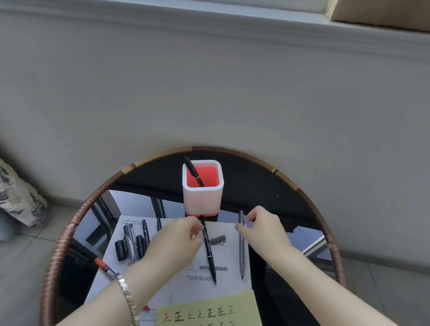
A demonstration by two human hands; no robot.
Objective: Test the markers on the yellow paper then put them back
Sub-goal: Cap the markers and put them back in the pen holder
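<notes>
The yellow paper (246, 309) lies at the near edge, covered with test marks in several colours. A white pen holder (201, 200) with a red inside stands at the back, with one black marker (194, 172) leaning in it. My left hand (176, 242) pinches the upper end of a black marker (211, 260) that lies on the white sheet (225, 284). My right hand (265, 229) pinches the top of a grey pen (241, 252) lying along the sheet's right edge. A grey cap (218, 239) rests between the two.
Several black markers (134, 241) lie in a cluster on the sheet's left side, and a red-tipped marker (104, 266) pokes out under my left wrist. The round glass table has a wrapped rattan rim (59, 248). A patterned cushion (3, 187) sits to the left.
</notes>
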